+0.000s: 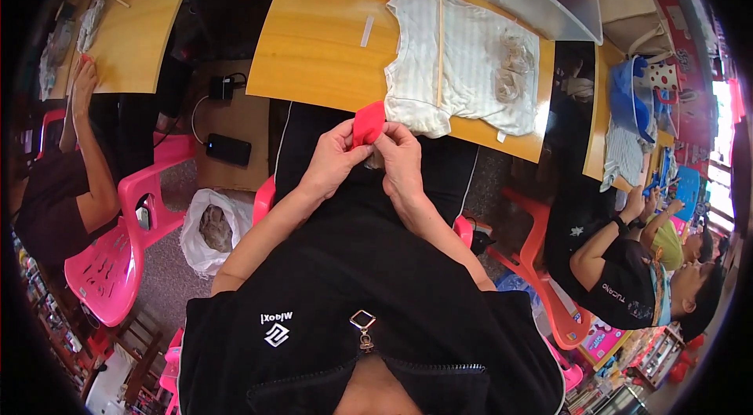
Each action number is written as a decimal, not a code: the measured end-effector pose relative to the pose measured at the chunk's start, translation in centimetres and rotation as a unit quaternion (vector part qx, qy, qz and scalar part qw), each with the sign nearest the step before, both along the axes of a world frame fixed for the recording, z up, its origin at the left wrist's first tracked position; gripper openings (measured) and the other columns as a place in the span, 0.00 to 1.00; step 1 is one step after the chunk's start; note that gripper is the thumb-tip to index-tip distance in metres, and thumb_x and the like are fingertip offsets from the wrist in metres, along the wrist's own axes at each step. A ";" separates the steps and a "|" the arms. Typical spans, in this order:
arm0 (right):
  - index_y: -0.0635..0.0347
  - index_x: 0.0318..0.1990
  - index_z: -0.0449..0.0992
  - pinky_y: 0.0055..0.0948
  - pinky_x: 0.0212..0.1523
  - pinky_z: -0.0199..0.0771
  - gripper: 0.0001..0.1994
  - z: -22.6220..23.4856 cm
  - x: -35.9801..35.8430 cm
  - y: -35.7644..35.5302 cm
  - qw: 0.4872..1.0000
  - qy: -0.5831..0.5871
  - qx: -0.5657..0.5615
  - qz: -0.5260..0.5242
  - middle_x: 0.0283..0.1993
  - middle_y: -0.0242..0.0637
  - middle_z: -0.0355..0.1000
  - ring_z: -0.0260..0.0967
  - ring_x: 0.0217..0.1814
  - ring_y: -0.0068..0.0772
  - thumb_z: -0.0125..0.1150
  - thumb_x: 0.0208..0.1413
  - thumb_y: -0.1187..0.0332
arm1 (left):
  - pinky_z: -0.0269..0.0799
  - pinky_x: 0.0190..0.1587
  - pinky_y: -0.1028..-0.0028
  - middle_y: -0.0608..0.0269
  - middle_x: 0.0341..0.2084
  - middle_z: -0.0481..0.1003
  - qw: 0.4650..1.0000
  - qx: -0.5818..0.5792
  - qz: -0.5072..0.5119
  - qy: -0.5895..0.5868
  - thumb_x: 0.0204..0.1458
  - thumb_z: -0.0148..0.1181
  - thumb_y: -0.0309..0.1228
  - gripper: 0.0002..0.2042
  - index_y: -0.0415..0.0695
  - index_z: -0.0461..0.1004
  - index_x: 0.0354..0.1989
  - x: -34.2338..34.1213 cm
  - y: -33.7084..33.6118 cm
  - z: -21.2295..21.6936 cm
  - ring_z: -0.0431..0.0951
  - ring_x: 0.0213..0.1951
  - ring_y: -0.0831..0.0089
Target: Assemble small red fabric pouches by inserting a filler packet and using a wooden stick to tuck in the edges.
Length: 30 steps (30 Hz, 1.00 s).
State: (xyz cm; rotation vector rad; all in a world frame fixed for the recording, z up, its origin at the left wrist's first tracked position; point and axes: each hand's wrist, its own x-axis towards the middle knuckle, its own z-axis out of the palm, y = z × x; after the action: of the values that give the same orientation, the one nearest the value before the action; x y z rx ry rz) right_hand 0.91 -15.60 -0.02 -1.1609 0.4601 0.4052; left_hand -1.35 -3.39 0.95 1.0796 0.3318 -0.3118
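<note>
Red cloth [368,123] is pinched by our left hand [332,159] and right hand [401,158], close together, at the near-left edge of the pale garment [472,54]. We seem to be straightening it; next calls for a steady pinch.

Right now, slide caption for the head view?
Left hand and right hand pinch a red piece beside a pale striped garment, with a thin stick lying on it.

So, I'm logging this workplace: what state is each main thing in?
Red cloth: pinched by left hand and right hand
Striped cloth: spread on the table
Stick: lying across the striped cloth
White strip: flat on the table
Clear bin: open, bundled material inside
White bag: open, brownish contents showing
Black device: lying flat, white cable reaching it
</note>
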 end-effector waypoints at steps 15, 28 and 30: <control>0.63 0.58 0.57 0.26 0.48 0.70 0.28 3.0 0.6 -1.6 0.983 0.060 0.129 0.113 0.49 0.37 0.67 0.69 0.46 0.27 0.59 0.49 0.80 | 0.71 0.46 0.77 0.65 0.41 0.74 0.998 -0.006 0.030 0.056 0.51 0.58 0.21 0.17 0.38 0.68 0.51 0.6 1.3 0.4 0.75 0.41 0.78; 0.64 0.66 0.47 0.24 0.52 0.70 0.37 5.3 -0.3 -1.1 0.972 -0.152 -0.044 0.175 0.58 0.44 0.63 0.67 0.56 0.31 0.56 0.48 0.86 | 0.71 0.47 0.77 0.59 0.44 0.73 0.998 -0.021 0.050 0.009 0.52 0.59 0.24 0.22 0.37 0.64 0.56 1.4 3.2 2.7 0.75 0.43 0.76; 0.66 0.63 0.56 0.23 0.48 0.73 0.31 5.5 -0.2 -1.4 0.956 -0.193 -0.127 0.179 0.55 0.42 0.66 0.70 0.51 0.29 0.57 0.50 0.84 | 0.71 0.47 0.77 0.59 0.45 0.73 0.998 -0.037 0.024 0.034 0.51 0.60 0.25 0.21 0.36 0.67 0.55 1.4 3.4 3.0 0.74 0.44 0.78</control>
State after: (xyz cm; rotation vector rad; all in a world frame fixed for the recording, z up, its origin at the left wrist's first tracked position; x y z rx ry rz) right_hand 0.69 -16.96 5.51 -1.5421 -0.0469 0.4263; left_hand 0.06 -0.02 3.99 0.9891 0.4036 -0.3163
